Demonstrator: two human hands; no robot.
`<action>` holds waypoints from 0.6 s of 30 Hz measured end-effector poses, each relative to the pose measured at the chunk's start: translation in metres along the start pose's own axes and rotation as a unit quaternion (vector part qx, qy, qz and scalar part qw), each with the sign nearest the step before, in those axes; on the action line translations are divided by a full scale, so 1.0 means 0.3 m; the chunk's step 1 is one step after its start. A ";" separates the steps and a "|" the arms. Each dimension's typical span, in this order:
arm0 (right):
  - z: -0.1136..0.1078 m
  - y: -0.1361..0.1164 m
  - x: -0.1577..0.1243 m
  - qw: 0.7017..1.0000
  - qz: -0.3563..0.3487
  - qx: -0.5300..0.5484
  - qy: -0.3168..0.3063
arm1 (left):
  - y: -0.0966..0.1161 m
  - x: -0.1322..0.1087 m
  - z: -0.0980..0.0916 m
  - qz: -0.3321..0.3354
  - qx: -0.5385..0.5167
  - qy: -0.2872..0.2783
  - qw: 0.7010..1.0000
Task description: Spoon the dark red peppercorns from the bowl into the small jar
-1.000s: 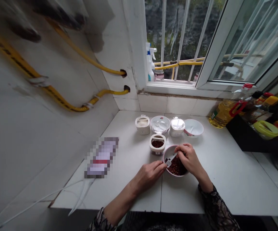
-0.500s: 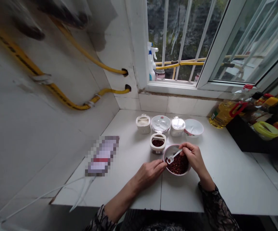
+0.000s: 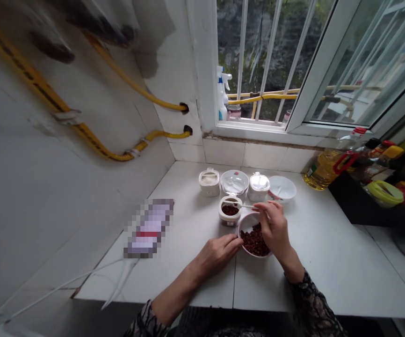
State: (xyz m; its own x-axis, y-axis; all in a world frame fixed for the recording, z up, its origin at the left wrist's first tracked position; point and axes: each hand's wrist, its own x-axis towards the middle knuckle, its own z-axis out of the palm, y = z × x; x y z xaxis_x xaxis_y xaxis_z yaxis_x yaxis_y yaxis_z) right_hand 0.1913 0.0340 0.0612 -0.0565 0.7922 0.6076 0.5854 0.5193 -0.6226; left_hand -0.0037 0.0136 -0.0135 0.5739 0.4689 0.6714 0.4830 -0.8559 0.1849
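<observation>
My right hand (image 3: 274, 227) pinches the handle of a small white spoon (image 3: 246, 206), whose bowl end is over the opening of a seasoning jar (image 3: 229, 219). Dark red-brown dried bits, perhaps peppercorns, partly fill this jar. Below it stands a pink-rimmed bowl (image 3: 242, 223) holding more of the same dark red bits (image 3: 256, 241). The fingers of my left hand (image 3: 220, 250) grip the bowl's left rim. Part of the bowl is hidden under my right hand.
Behind are a jar of pale grains (image 3: 209, 182), a white bowl (image 3: 234, 181), a lidded white jar (image 3: 259, 186) and another bowl (image 3: 282, 188). An oil bottle (image 3: 323, 168) and several condiments stand right. A blurred-out purple item (image 3: 149, 227) with white cables lies left.
My right hand has lifted the spoon from the bowl, up and left to the opening of the seasoning jar. My left hand has stayed at the bowl's rim.
</observation>
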 end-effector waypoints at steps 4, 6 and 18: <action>-0.002 -0.007 0.001 0.989 -0.128 -0.067 -0.043 | -0.002 -0.003 0.003 -0.001 0.007 -0.003 1.000; -0.021 0.004 0.001 0.989 -0.123 -0.077 -0.001 | -0.004 -0.002 0.002 0.001 0.007 -0.003 1.000; -0.020 0.059 -0.034 0.984 -0.026 -0.133 -0.117 | -0.001 0.002 -0.003 0.004 0.001 0.007 1.000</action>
State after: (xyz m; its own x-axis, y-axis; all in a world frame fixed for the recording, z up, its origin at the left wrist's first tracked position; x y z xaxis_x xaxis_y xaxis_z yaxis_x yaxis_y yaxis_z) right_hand 0.2073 0.0331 0.0469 -0.2587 0.8351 0.4854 0.7656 0.4837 -0.4242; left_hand -0.0041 0.0139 -0.0126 0.5686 0.4597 0.6822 0.4806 -0.8587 0.1780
